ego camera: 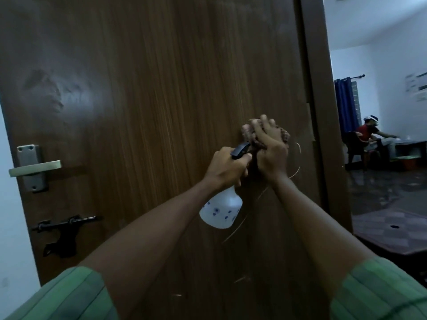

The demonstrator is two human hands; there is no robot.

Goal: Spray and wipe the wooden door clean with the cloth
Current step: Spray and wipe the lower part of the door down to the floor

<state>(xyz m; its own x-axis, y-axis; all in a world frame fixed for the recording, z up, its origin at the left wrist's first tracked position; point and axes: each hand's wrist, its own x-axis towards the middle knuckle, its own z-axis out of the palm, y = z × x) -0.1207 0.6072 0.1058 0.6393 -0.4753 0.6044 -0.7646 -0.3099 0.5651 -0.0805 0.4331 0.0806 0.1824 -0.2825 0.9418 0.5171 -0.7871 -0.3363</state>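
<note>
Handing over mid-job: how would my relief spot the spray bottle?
Find the brown wooden door; before its right half two forearms rise. The left hand grips the spray bottle: white, blue-speckled, black-triggered, unlike the dark cloth beside it.

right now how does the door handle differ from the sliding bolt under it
The door handle is pale brushed metal; the sliding bolt is black. The handle is a flat lever on an upright backplate; the bolt is a thin rod in brackets. The handle sits higher. Both are mounted near the wooden door's left edge.
</note>
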